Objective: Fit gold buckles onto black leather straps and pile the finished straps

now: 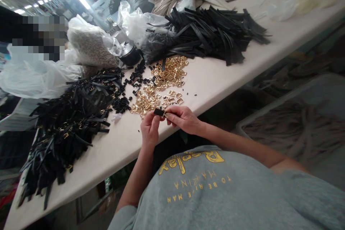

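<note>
Between my two hands, just over the table's near edge, is a short black strap (159,112) with a bit of gold metal showing at its right end. My left hand (150,126) closes on the strap's left part. The fingers of my right hand (184,119) pinch its right end, where the gold piece is partly hidden. Right behind my hands lies a heap of gold buckles (168,73). Small black loops (121,104) are scattered to the left of the buckles.
On the left of the table (212,79) lies a big pile of black straps with buckles (81,104). Loose black strips (207,30) are heaped at the back. A black tin (129,54) and filled plastic bags (90,43) stand behind. Right of the table sits a bin (242,125).
</note>
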Demonstrator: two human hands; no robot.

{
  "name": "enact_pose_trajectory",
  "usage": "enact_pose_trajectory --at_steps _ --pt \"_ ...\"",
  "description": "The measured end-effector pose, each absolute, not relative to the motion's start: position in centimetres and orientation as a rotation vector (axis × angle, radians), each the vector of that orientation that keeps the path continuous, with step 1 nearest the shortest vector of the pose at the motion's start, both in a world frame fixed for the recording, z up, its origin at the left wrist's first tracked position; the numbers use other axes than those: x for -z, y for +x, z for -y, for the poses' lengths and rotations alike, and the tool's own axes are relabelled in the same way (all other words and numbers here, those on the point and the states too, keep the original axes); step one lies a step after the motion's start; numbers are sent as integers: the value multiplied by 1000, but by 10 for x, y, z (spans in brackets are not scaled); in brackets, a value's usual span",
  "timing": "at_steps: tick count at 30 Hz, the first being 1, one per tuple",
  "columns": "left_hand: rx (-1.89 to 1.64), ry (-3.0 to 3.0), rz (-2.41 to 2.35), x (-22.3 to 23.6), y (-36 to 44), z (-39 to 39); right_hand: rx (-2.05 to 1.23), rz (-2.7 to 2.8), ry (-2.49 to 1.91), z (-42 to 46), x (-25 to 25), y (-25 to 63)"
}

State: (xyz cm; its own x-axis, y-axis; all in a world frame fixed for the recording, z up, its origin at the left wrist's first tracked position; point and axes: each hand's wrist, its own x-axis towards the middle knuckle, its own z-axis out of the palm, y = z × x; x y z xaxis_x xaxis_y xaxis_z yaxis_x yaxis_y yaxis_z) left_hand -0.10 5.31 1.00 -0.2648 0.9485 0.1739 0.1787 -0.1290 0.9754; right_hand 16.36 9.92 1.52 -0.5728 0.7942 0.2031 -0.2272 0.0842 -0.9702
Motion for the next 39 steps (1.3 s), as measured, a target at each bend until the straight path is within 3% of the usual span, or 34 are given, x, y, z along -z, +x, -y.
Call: enact_pose_trajectory --at_steps 3,6,17,22,39 --pt "-1370 1132 -1393 -6 1 -51 -1249 1813 -669 -103 -15 166" --pt "-1406 1021 -1340 -8 3 -53 -1094 1933 -694 -106 -13 168" --pt "-1620 1080 -1171 -9 10 -43 -1133 1955 -642 -103 -15 167" --pt "-1638 1068 -1117 -6 12 -38 -965 2044 -656 -102 -16 166" --pt "-1612 587 -1169 2 0 -51 -1048 2154 -763 -104 -11 174"
